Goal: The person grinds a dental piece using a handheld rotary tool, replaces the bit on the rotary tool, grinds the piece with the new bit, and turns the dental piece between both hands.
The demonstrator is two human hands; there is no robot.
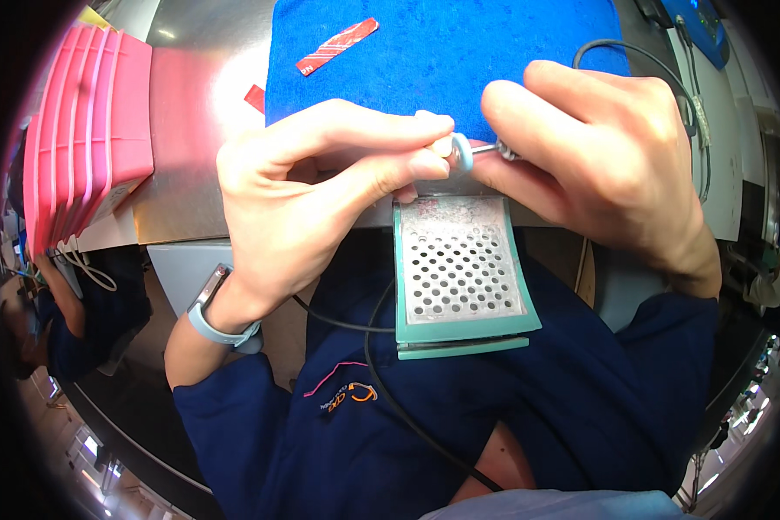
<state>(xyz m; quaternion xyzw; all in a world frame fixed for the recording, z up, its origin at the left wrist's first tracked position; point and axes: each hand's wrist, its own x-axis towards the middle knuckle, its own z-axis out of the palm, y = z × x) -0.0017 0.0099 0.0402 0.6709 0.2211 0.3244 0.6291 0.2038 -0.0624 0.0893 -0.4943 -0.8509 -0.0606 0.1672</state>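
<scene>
My left hand [321, 169] pinches a small pale piece between thumb and fingertips, mostly hidden by them. Against it sits a small light-blue, round, ring-like piece [463, 154]; whether the fingers or the shaft carries it, I cannot tell. My right hand [598, 156] is curled around a tool whose body is hidden in the fingers. From that grip a thin metal shaft [485, 149] with a knurled end points left and meets the blue piece. Just below both hands, a perforated metal plate [464, 273] in a green frame juts from the table edge toward me.
A blue cloth [442, 52] covers the metal table [204, 87], with a red strip [338, 46] on it. Pink stacked trays [87, 130] stand at left. A black cable [641, 48] curves behind my right hand. Another person's arm [61, 295] shows far left.
</scene>
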